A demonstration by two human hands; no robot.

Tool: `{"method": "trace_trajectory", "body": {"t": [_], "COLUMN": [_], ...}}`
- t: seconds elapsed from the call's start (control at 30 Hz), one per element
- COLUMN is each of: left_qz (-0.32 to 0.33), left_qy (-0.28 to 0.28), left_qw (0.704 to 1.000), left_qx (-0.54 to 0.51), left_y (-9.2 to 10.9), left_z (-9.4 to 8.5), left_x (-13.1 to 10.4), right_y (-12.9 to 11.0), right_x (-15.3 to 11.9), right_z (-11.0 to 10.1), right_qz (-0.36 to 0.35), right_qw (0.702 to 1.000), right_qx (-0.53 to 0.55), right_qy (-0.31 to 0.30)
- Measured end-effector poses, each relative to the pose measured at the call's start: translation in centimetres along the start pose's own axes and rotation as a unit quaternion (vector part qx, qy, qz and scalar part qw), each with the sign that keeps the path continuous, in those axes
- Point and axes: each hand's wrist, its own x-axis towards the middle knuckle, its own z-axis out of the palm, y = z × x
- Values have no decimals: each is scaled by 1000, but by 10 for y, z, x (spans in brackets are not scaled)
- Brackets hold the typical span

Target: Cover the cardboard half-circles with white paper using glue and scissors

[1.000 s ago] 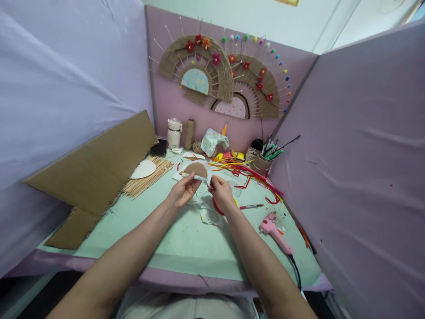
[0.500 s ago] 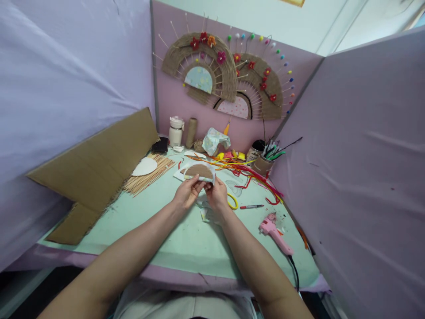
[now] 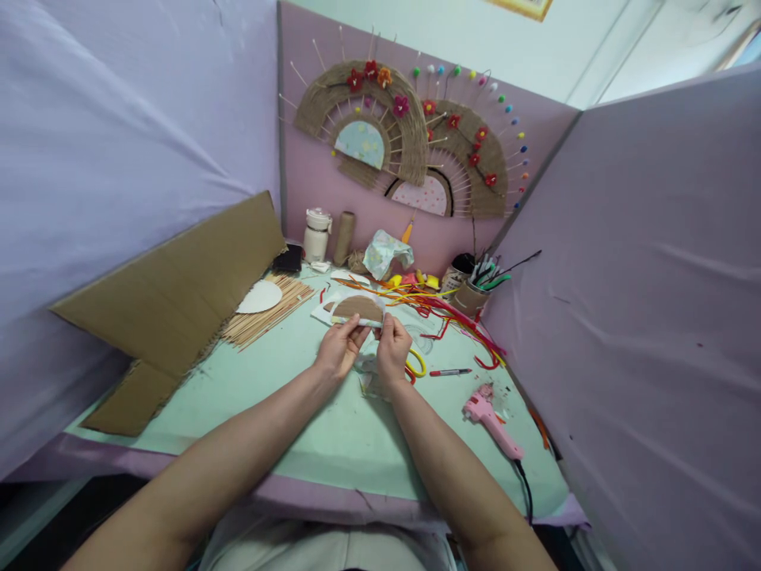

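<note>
Bright, even light; wide-angle edge distortion.

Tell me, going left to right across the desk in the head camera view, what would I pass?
Cardboard sheet → bundle of wooden sticks → left hand → right hand, both holding a brown half-round card → red pen → pink glue gun.

cardboard (image 3: 178, 293) left of skewers (image 3: 267, 311), glue gun (image 3: 491, 414) right

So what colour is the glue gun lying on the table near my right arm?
Pink, with a black cord; the glue gun shows best in the head view, lying on the green table.
</note>
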Motion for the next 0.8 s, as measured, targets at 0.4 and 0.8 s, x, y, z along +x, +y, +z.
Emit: {"method": "trace_trajectory", "body": {"t": [0.4,0.8], "left_qz": [23,-23], "left_qy": [8,-6], "left_qw": [1000,999], "left_qx": [-14,42], "left_y": [-4,-3], "left_z": [0,1], "left_x": [-1,-4], "right_y": [4,11], "right_x": [0,18], "right_z": [-1,-12], "right_qz": [5,188], "right_qw": [999,968], "right_qx": [-23,166], "right_qy": [-24,-29]}}
